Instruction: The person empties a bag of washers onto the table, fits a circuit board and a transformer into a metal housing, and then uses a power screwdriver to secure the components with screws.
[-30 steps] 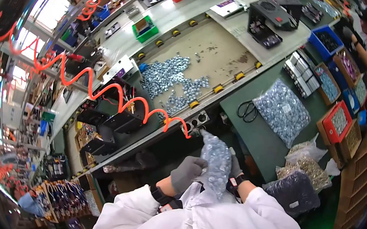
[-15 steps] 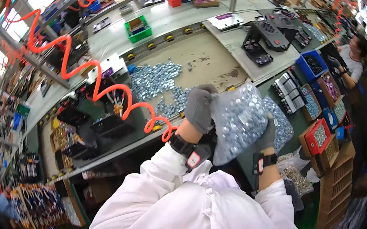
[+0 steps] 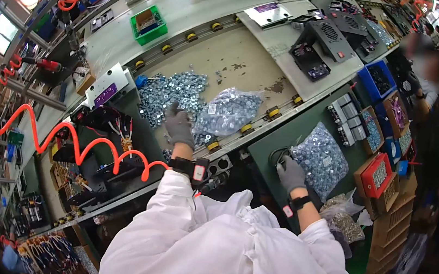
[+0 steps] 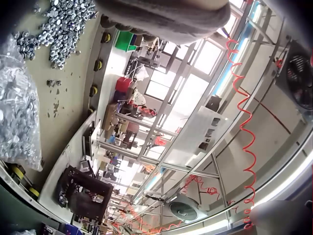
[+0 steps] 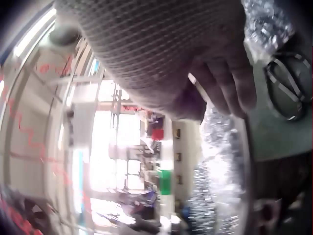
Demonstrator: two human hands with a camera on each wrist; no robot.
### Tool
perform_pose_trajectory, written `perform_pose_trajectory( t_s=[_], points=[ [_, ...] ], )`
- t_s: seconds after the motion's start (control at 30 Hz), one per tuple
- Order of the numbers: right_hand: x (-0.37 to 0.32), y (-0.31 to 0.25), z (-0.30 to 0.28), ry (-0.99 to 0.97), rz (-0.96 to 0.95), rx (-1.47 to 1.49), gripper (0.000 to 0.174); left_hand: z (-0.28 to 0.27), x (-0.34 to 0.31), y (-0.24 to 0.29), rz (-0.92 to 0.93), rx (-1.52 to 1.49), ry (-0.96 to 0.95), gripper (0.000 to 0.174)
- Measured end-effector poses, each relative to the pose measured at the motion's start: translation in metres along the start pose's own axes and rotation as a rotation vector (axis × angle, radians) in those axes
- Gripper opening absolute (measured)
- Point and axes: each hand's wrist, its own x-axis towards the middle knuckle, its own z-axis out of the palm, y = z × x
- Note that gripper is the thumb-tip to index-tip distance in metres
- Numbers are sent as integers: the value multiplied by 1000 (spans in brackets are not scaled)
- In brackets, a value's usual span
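My grey-gloved left hand (image 3: 179,126) is over the near side of the loose metal parts (image 3: 173,90), fingers extended; contact is unclear. To its right, a clear bag of metal parts (image 3: 231,111) lies on the beige surface, and the left wrist view shows this bag (image 4: 17,112) apart from the glove (image 4: 166,19). My right hand (image 3: 291,174) is over the green table, fingers loosely bent, beside black scissors (image 3: 277,156) and a second filled bag (image 3: 319,160). In the right wrist view the scissors (image 5: 286,90) lie apart from the fingers (image 5: 227,85).
Yellow rollers (image 3: 274,112) line the beige surface. A red coiled hose (image 3: 74,133) hangs at the left. A green bin (image 3: 148,24) and black housings (image 3: 327,40) stand farther back. Boxes of parts, including a red tray (image 3: 377,174), are at the right, with a person beyond.
The bag held between both hands now lies on the beige surface, released. My left hand has moved left to the loose parts; my right hand has come down beside the scissors.
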Motion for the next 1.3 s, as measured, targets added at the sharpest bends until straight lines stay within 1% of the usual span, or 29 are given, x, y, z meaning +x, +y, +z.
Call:
perform_pose_trajectory(
  t_s=[0.03, 0.07, 0.1, 0.13, 0.2, 0.33, 0.4, 0.43, 0.47, 0.5, 0.53, 0.57, 0.6, 0.63, 0.67, 0.73, 0.8, 0.83, 0.87, 0.93, 0.97, 1.0, 1.07, 1.1, 1.13, 1.2, 1.23, 1.27, 1.3],
  points=[
    [-1, -2, 10, -12, -10, -4, 49, -7, 9, -32, 3, 266, -63, 34],
    [-3, -5, 19, 61, 124, -42, 47, -10, 10, -53, -1, 531, -127, 36],
    [-4, -10, 22, 136, 258, -81, 45, -7, 1, -56, 5, 714, -275, 43],
    [1, -15, 23, 126, 250, -90, 45, -3, -8, -60, 9, 896, -427, 51],
    [17, -34, 21, 78, 373, -193, 48, 18, -19, -63, -5, 1281, -518, 66],
    [32, -51, 26, 27, 468, -167, 44, 74, -36, -35, -139, 1427, -495, 72],
    [28, -43, 36, 42, 483, -174, 41, 94, -44, -27, -166, 1731, -757, 73],
    [21, -36, 39, 17, 400, -170, 38, 94, -46, -44, -103, 1827, -661, 61],
    [14, -35, 37, -5, 316, -164, 36, 88, -37, -61, -100, 1826, -667, 61],
    [4, -35, 30, -41, 267, 6, 41, 78, -24, -77, -106, 1776, -762, 52],
    [-1, -31, 35, -41, 271, 4, 41, 68, -15, -89, -115, 1723, -856, 44],
    [-5, -27, 41, -126, 393, 527, 44, 55, -14, -93, -11, 1584, -765, 35],
    [-7, -32, 38, -207, 501, 1057, 47, 46, -10, -93, -13, 1585, -769, 35],
    [-7, -36, 34, -298, 376, 1210, 45, 39, -4, -91, -55, 1508, -751, 38],
    [1, -48, 32, -295, 374, 1219, 45, 34, 1, -88, -91, 1433, -732, 42],
    [15, -77, 32, -578, 378, 1488, 35, 22, -1, -93, -67, 1348, -654, 50],
    [16, -115, 24, -826, 356, 1849, 42, 20, -6, -84, -23, 1319, -576, 51],
    [22, -130, 31, -825, 429, 1785, 43, 19, -7, -83, -14, 1325, -585, 51],
    [25, -149, 27, -901, 491, 1888, 41, 18, -6, -81, 23, 1280, -591, 50],
    [51, -152, 79, -217, -505, 828, 43, 14, -7, -75, 81, 1203, -586, 47],
    [59, -175, 66, -477, -25, 1463, 42, 10, -7, -75, 92, 1204, -593, 46],
    [75, -183, 62, -728, 290, 1826, 44, 8, -8, -70, 103, 1205, -598, 45],
    [102, -184, 72, -829, 420, 1757, 43, 7, -11, -54, 125, 1155, -581, 42],
    [125, -190, 87, -472, 454, 1945, 45, 8, -13, -44, 154, 1251, -626, 41],
    [154, -183, 83, -600, 478, 1926, 48, 4, -17, -41, 175, 1345, -662, 40],
    [176, -195, 35, -502, 679, 1954, 53, -12, -19, -51, 253, 1358, -657, 44],
    [205, -185, 40, -518, 660, 2068, 55, -17, -23, -50, 272, 1440, -709, 44],
    [238, -172, 42, -339, 558, 2136, 54, -19, -23, -49, 300, 1517, -760, 43],
    [259, -163, 13, -168, 427, 2114, 53, -16, -27, -33, 172, 1515, -822, 39]
  ],
)
